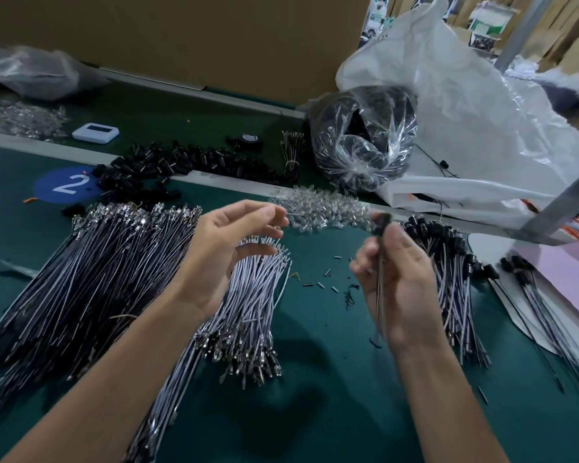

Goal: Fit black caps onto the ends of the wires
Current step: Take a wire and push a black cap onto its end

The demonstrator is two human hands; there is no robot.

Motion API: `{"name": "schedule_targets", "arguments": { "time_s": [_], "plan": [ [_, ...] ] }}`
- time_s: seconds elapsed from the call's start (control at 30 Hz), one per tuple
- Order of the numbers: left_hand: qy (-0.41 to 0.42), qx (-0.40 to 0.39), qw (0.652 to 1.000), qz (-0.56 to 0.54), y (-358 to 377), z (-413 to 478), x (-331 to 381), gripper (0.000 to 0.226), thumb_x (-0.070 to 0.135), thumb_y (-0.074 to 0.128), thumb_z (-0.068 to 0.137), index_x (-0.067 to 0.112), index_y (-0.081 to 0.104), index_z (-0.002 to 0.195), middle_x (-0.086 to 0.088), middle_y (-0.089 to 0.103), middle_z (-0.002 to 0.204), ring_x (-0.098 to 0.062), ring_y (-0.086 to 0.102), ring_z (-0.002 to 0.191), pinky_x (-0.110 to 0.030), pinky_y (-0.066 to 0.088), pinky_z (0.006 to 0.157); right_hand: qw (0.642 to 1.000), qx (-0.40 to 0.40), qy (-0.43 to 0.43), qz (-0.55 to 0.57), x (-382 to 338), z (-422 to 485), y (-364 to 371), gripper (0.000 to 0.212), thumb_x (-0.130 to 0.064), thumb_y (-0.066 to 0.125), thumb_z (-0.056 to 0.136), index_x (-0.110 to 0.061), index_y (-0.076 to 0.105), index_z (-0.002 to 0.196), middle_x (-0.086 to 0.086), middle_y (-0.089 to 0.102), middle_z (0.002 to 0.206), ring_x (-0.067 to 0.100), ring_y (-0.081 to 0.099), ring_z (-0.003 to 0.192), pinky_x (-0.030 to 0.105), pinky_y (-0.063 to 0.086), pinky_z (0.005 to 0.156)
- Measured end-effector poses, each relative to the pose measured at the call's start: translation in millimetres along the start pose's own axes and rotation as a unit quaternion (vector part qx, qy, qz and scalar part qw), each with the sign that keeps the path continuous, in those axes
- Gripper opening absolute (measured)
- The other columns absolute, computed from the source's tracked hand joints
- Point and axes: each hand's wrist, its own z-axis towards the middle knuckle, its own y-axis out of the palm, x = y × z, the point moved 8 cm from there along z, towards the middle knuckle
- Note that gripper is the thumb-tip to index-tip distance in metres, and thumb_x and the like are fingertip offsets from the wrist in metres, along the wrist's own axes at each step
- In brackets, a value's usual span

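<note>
Right hand [401, 282] grips one wire [380, 295] upright, a black cap [381, 221] at its upper end above the thumb. Left hand [228, 248] hovers over the grey wire bundle [254, 302], fingers loosely curved; whether it pinches anything cannot be told. Loose black caps [181, 162] lie heaped at the tabletop's [315, 412] far side. Capped wires [448, 272] lie just right of the right hand.

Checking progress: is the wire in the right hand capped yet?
Capped, it seems: a black cap tops the wire gripped by the right hand; blur hides the fit.

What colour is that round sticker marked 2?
The sticker is blue, its numeral white; head view.
</note>
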Motion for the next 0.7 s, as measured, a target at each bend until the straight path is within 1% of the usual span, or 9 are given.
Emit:
{"name": "schedule_targets", "arguments": {
  "time_s": [0.1, 0.17, 0.3, 0.4, 0.47, 0.53, 0.6, 0.63, 0.7],
  "plan": [
    [-0.01, -0.034, 0.997, 0.067, 11, -2, -6, 0.03, 0.041, 0.072, 0.071, 0.02, 0.078, 0.092, -0.005, 0.075, 0.095, -0.016, 0.069, 0.088, -0.023, 0.057, 0.073, 0.983, -0.043, -0.007, -0.177, 11, -5, 16, 0.034, -0.021, 0.064, 0.084, -0.013, 0.061, 0.116, 0.006, 0.068, 0.067, 0.013, 0.06, 0.058, 0.021, 0.051, 0.058],
    [-0.017, -0.067, 0.991, 0.115, 21, -4, -11, 0.032, 0.042, 0.073, 0.072, 0.022, 0.078, 0.096, -0.004, 0.076, 0.094, -0.015, 0.07, 0.088, -0.025, 0.058, 0.075, 0.962, -0.074, -0.016, -0.262, 19, -8, 26, 0.041, -0.021, 0.066, 0.082, -0.015, 0.056, 0.121, 0.009, 0.071, 0.067, 0.014, 0.061, 0.056, 0.022, 0.05, 0.057],
    [-0.039, -0.08, 0.988, 0.127, 24, -4, -19, 0.026, 0.031, 0.076, 0.07, 0.02, 0.078, 0.094, -0.005, 0.077, 0.086, -0.013, 0.071, 0.081, -0.029, 0.057, 0.082, 0.941, -0.072, -0.025, -0.331, 25, -9, 28, 0.044, -0.019, 0.067, 0.084, -0.017, 0.051, 0.125, 0.008, 0.073, 0.068, 0.01, 0.064, 0.055, 0.019, 0.05, 0.058],
    [-0.035, -0.067, 0.992, 0.1, 21, -3, -18, 0.021, 0.024, 0.076, 0.07, 0.017, 0.078, 0.089, -0.007, 0.076, 0.085, -0.015, 0.07, 0.08, -0.031, 0.057, 0.082, 0.935, -0.07, -0.023, -0.346, 27, -9, 27, 0.05, -0.027, 0.071, 0.08, -0.021, 0.053, 0.126, 0.008, 0.075, 0.073, 0.014, 0.069, 0.062, 0.023, 0.054, 0.064],
    [-0.02, -0.05, 0.995, 0.083, 18, -2, -16, 0.02, 0.023, 0.075, 0.07, 0.017, 0.077, 0.089, -0.008, 0.077, 0.089, -0.015, 0.071, 0.083, -0.03, 0.057, 0.082, 0.932, -0.07, -0.017, -0.356, 28, -8, 26, 0.048, -0.033, 0.072, 0.076, -0.024, 0.058, 0.121, 0.008, 0.075, 0.075, 0.018, 0.071, 0.065, 0.028, 0.057, 0.067],
    [-0.006, -0.03, 0.997, 0.067, 15, 0, -13, 0.021, 0.024, 0.074, 0.07, 0.017, 0.076, 0.089, -0.007, 0.077, 0.091, -0.012, 0.071, 0.086, -0.025, 0.056, 0.079, 0.92, -0.075, -0.018, -0.384, 29, -7, 25, 0.032, -0.034, 0.07, 0.076, -0.024, 0.067, 0.107, 0.004, 0.076, 0.074, 0.018, 0.071, 0.064, 0.027, 0.056, 0.066],
    [0.0, -0.015, 0.998, 0.054, 12, 0, -11, 0.022, 0.023, 0.074, 0.07, 0.015, 0.074, 0.091, -0.006, 0.077, 0.091, -0.01, 0.072, 0.086, -0.02, 0.056, 0.076, 0.909, -0.084, -0.027, -0.407, 30, -5, 26, 0.015, -0.03, 0.067, 0.082, -0.018, 0.073, 0.088, 0.002, 0.075, 0.071, 0.016, 0.068, 0.061, 0.025, 0.054, 0.063],
    [0.0, -0.012, 0.999, 0.051, 12, -1, -11, 0.023, 0.023, 0.074, 0.07, 0.014, 0.074, 0.091, -0.006, 0.077, 0.09, -0.01, 0.072, 0.085, -0.018, 0.056, 0.074, 0.907, -0.089, -0.031, -0.412, 31, -5, 26, 0.013, -0.025, 0.067, 0.085, -0.014, 0.073, 0.083, 0.001, 0.074, 0.069, 0.015, 0.066, 0.059, 0.024, 0.053, 0.062],
    [-0.001, -0.012, 0.998, 0.057, 14, -2, -11, 0.024, 0.022, 0.075, 0.069, 0.012, 0.073, 0.091, -0.006, 0.077, 0.088, -0.01, 0.072, 0.082, -0.017, 0.055, 0.071, 0.91, -0.091, -0.031, -0.404, 32, -6, 26, 0.014, -0.014, 0.065, 0.091, -0.01, 0.073, 0.08, 0.003, 0.073, 0.067, 0.014, 0.065, 0.057, 0.023, 0.052, 0.061]
  ]
}}
